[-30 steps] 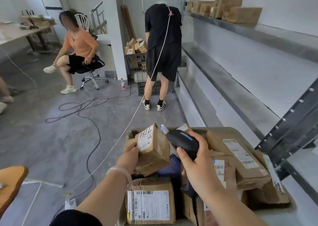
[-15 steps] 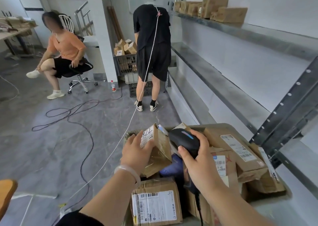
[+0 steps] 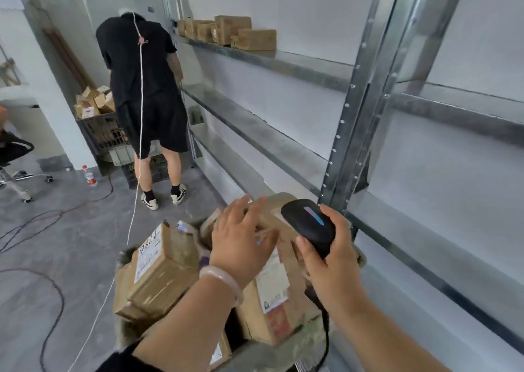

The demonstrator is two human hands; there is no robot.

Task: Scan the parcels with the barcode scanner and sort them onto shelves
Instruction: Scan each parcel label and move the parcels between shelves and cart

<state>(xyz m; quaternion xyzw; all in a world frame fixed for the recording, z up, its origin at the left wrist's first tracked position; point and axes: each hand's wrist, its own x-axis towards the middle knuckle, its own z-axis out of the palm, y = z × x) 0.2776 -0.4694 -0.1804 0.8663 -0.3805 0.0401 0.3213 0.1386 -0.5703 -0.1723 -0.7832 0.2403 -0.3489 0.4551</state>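
**A:** Head view: what is changing?

**B:** The left hand (image 3: pixel 241 244) is no longer gripping the parcel marked 7786 (image 3: pixel 161 272). That parcel is now lying tilted at the left of the bin (image 3: pixel 122 259). The hand, fingers spread wide and holding nothing, is reaching over the larger parcel (image 3: pixel 272 286) beside it. With the blur, I cannot tell whether it is touching yet.

**A:** And the other hand?

**B:** The right hand (image 3: pixel 334 261) is still wrapping the barcode scanner (image 3: pixel 307 224), hovering just right of that larger parcel. The view is also swinging toward the shelving.

**A:** Meaning?

**B:** I am judging that 7786 is being passed over and the larger parcel is becoming the next scan.

**A:** Room to move?

**B:** The shelf upright (image 3: pixel 365 110) is standing close behind the scanner, so the right side is getting tight. The middle shelf (image 3: pixel 255 130) is lying bare and near. The top shelf (image 3: pixel 297 62) is carrying boxes (image 3: pixel 232 31) only at its far end, where a person in black (image 3: pixel 139 74) is standing, well apart.
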